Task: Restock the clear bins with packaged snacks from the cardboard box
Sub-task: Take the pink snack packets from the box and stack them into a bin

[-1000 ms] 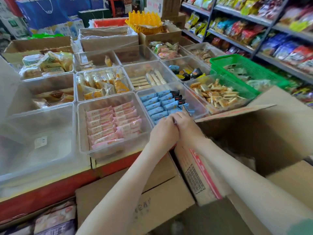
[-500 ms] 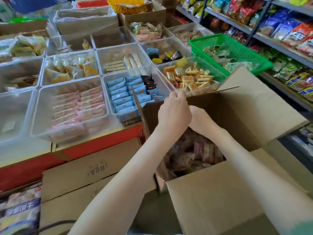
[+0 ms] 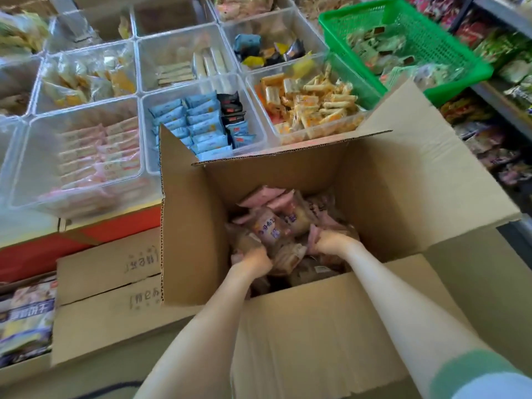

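An open cardboard box [image 3: 383,197] stands in front of me with its flaps up. Inside lies a heap of pink and brown packaged snacks [image 3: 276,223]. Both my hands are down in the heap. My left hand [image 3: 254,259] curls into the packets at the left, and my right hand [image 3: 331,241] grips packets at the right. Fingertips of both are buried among the wrappers. Behind the box sit clear bins: one with pink packets [image 3: 37,180], one with blue packets [image 3: 253,139], one with orange and yellow sticks [image 3: 254,82].
More clear bins [image 3: 138,61] with other snacks fill the counter behind. A green basket [image 3: 449,50] sits at the back right, by store shelves [image 3: 503,105] of bagged goods. Closed cartons [image 3: 109,286] lie at the left under the red counter edge [image 3: 43,254].
My hands left the far box flap and went down into the box, into the snack heap. The view tilted down and closer over the box.
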